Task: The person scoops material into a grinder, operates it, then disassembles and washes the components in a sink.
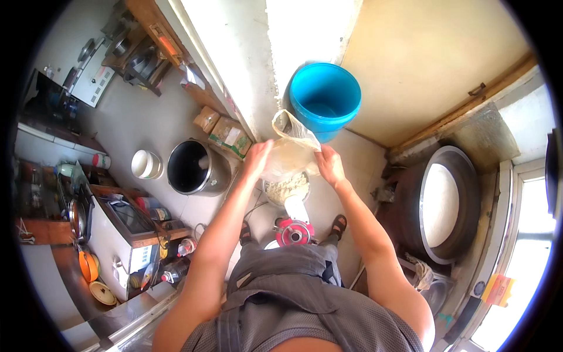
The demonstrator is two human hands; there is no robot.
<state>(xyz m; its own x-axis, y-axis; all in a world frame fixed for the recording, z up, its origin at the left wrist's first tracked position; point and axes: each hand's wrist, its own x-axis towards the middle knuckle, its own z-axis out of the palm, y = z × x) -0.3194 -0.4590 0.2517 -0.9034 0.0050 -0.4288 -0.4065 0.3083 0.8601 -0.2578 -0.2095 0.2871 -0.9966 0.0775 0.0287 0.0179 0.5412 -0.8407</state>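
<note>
A pale translucent plastic bag hangs between my two hands, its rim gathered at the top. My left hand grips the bag's left side; my right hand closes on its right edge. Just below the bag is a round metal bowl with pale, crumbly material in it. A white chute leads from there to a red machine with a round opening, standing between my feet. Whether the bag holds anything is hard to tell. Beyond my right hand stands a blue plastic bucket with its open top showing.
On the floor to the left are a dark metal pot, a white tub and cardboard boxes. A large metal basin stands at the right. Left of me is a cabinet with bottles around it. Walls rise ahead.
</note>
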